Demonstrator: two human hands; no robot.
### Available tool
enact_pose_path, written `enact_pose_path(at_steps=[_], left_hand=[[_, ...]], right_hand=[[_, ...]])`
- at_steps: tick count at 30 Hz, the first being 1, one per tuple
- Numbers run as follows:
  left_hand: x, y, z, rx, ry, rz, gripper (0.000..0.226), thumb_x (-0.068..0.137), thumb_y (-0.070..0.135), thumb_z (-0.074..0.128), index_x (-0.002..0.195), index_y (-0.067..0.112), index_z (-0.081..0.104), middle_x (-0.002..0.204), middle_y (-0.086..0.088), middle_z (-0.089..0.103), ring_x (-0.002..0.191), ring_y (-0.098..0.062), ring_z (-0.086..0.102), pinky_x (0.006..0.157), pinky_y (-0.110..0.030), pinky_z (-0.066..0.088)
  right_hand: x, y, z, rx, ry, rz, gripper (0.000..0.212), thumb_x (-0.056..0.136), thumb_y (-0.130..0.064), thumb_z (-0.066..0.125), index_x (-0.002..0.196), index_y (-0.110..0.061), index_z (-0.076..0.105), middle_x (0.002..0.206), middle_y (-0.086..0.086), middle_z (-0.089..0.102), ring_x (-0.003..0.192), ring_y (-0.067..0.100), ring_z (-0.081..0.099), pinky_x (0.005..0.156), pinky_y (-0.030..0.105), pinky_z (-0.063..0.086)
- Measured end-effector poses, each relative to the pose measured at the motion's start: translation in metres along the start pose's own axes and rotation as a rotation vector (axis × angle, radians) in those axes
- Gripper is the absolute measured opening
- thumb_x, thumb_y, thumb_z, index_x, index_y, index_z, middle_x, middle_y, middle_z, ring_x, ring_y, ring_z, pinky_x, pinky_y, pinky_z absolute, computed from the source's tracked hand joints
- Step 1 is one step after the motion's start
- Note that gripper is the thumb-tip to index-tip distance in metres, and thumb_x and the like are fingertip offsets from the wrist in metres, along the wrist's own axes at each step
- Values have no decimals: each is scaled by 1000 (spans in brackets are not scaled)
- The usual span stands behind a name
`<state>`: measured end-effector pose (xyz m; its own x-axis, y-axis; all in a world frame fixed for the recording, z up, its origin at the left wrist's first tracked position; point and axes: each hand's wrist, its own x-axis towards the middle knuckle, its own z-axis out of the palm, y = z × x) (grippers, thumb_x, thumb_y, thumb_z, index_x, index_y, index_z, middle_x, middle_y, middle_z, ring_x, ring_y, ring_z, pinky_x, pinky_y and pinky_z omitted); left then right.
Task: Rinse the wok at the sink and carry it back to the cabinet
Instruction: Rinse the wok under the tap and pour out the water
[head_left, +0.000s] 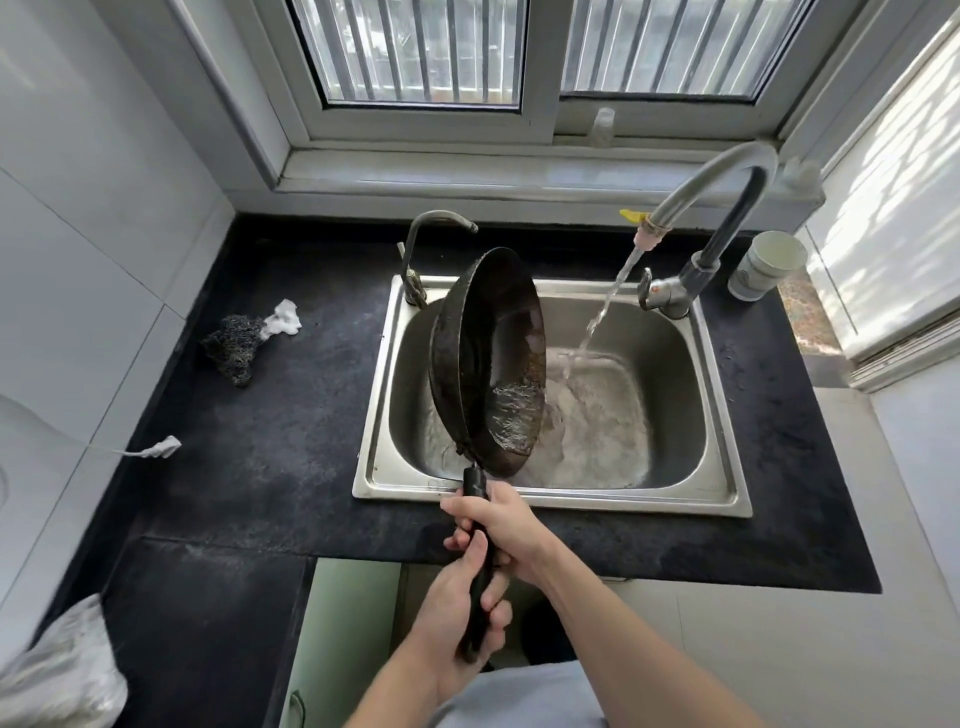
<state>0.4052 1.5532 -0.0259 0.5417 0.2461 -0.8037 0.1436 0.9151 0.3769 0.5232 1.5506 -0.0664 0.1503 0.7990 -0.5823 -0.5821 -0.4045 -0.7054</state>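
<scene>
The dark wok (488, 353) is held over the left half of the steel sink (727, 467), tipped steeply on edge with its hollow facing right. Water lies in its low near part and spills over the rim into the basin. Its black handle (475, 486) points toward the near edge of the sink and out over the black table (260, 467). Both grips are on that handle. The right grip (498, 525) is wrapped round it close to the wok, above the near sink rim. The left grip (462, 613) is curled round its near end, just behind the right one and touching it. The tall curved faucet (727, 171) at the far right corner of the sink is running. Its stream (608, 301) slants down and lands in the basin just right of the wok's rim. A smaller faucet (436, 221) stands at the far left corner, behind the wok. On the table left of the sink lie a steel-wool scrubber (234, 345) and a crumpled white cloth (284, 317), touching each other. A pale cup (769, 265) stands at the far right, beside the tall faucet's base.
</scene>
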Motion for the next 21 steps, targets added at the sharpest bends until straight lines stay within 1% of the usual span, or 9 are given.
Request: enact_pose_path(at_steps=[3, 6, 9, 11, 13, 15, 17, 19, 21], left_hand=[[2, -2, 4, 43, 15, 66, 35, 93, 43, 52, 81, 10, 47, 56, -2, 40, 28, -5, 24, 29, -10, 15], [6, -6, 9, 170, 69, 157, 39, 98, 41, 45, 76, 9, 46, 54, -3, 39, 27, -8, 25, 29, -10, 16], [9, -11, 11, 305, 115, 235, 46, 98, 45, 42, 73, 7, 45, 53, -8, 36, 26, -12, 27, 32, -13, 17], [11, -11, 9, 444, 161, 294, 53, 93, 53, 41, 69, 6, 46, 49, -9, 38, 26, -15, 29, 33, -18, 19], [13, -10, 5, 591, 212, 369, 58, 86, 61, 38, 66, 8, 49, 44, -2, 44, 28, -13, 36, 34, -24, 25], [15, -10, 2, 674, 260, 438, 59, 81, 66, 36, 72, 11, 56, 44, 4, 49, 35, -10, 43, 41, -29, 32], [13, -9, 2, 739, 289, 499, 56, 80, 66, 33, 76, 16, 58, 48, 5, 52, 40, -7, 49, 46, -25, 37], [11, -8, 1, 798, 305, 555, 53, 81, 65, 32, 75, 19, 57, 51, 5, 54, 43, -4, 52, 47, -20, 38], [10, -7, 0, 817, 308, 569, 56, 77, 69, 36, 75, 18, 58, 55, 5, 57, 45, -3, 53, 48, -18, 40]], right_hand=[[-3, -7, -5, -45, -29, 22, 22, 93, -9, 67, 79, -11, 51, 59, 1, 51, 48, 13, 54, 68, 33, 59], [-4, -12, -9, -104, -32, 45, 20, 92, -12, 70, 82, -10, 53, 62, 2, 55, 50, 14, 56, 69, 36, 58], [-5, -14, -10, -184, 11, 57, 23, 87, -19, 77, 85, -9, 56, 63, 2, 59, 52, 15, 59, 70, 37, 57], [-8, -16, -6, -229, 59, 51, 25, 83, -22, 81, 86, -9, 60, 64, 2, 63, 55, 16, 63, 64, 33, 58], [-8, -18, -2, -267, 113, 20, 29, 82, -27, 83, 87, -8, 62, 68, 4, 66, 59, 18, 66, 60, 31, 57], [-7, -18, 1, -295, 136, -18, 32, 81, -30, 83, 86, -7, 62, 69, 5, 66, 60, 19, 67, 63, 37, 56], [-6, -17, 1, -302, 124, -42, 32, 80, -31, 84, 84, -9, 60, 66, 4, 65, 59, 18, 66, 72, 46, 58], [-6, -16, 2, -282, 109, -65, 31, 81, -28, 83, 83, -10, 59, 63, 3, 63, 56, 18, 64, 81, 53, 59], [-7, -16, 1, -248, 93, -94, 26, 85, -24, 80, 86, -8, 59, 63, 5, 62, 55, 18, 63, 83, 57, 58]])
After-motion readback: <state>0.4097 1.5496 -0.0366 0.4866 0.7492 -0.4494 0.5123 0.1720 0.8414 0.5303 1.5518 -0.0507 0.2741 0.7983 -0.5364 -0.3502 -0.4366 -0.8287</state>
